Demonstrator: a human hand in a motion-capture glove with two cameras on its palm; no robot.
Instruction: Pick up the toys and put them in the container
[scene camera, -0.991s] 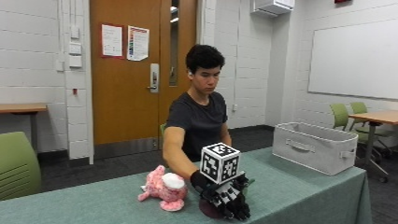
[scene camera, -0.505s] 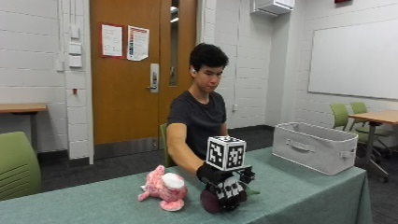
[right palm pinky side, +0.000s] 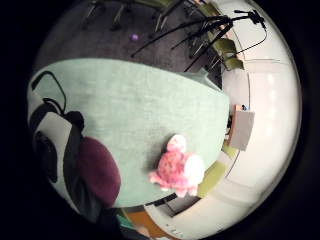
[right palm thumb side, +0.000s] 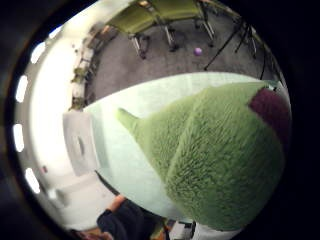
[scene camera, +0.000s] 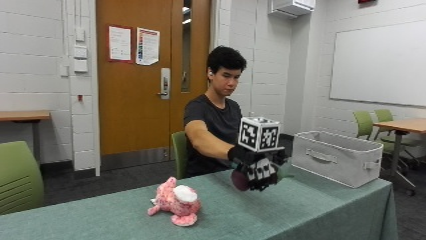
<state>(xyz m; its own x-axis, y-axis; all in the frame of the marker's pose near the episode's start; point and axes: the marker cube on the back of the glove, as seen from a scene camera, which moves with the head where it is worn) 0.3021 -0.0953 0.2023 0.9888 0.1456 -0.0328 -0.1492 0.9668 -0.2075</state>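
Desk (scene camera: 319, 215), green cloth cover: 1. Carries all items below.

Container (scene camera: 339, 157), white fabric bin with a side handle: 1. Stands at the desk's far end, open-topped; likely light and soft-walled.

Green-and-maroon plush toy (right palm thumb side: 220, 160): 1. Held above the desk, between the pink toy and the container, nearer the container. Fuzzy pile, judged soft, light and squashy, not slippery; takes a hold anywhere round the body.

Pink plush toy (scene camera: 175, 201): 1. Lies on the desk, well apart from the container. Judged equally soft and light; best gathered round its middle.

Grip: gloved right hand (scene camera: 256, 167), fingers curled round the green-and-maroon plush toy
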